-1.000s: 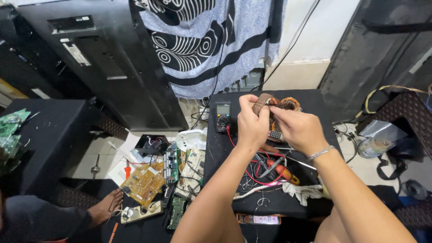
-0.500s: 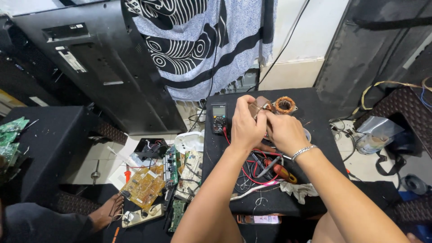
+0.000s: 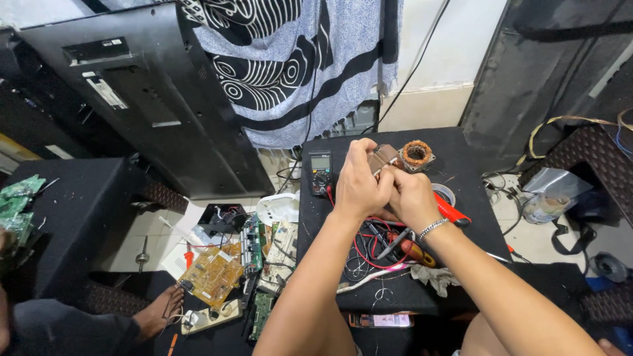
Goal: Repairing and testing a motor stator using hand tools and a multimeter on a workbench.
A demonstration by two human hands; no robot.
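My left hand (image 3: 359, 181) and my right hand (image 3: 410, 198) are pressed together above a small black table (image 3: 461, 151). Both grip a small metal motor part (image 3: 384, 158) that sticks up between the fingers. Just beyond it, on the table, lies a round stator with copper windings (image 3: 417, 155). A dark multimeter (image 3: 321, 173) stands to the left of my left hand. Under my wrists lie red and black leads (image 3: 369, 254) and a red-handled screwdriver (image 3: 452, 211). My right wrist wears a silver bracelet (image 3: 433, 228).
A flat screen's black back panel (image 3: 151, 99) leans at the left, under a patterned cloth (image 3: 297, 66). Circuit boards (image 3: 212, 273) and a white power strip (image 3: 211, 316) litter the floor. Another person's foot (image 3: 158, 313) rests at lower left. A silver bag (image 3: 550, 191) sits at the right.
My hands have come lower and closer to me, away from the copper-wound stator, which now lies uncovered on the table. The camera view has shifted slightly.
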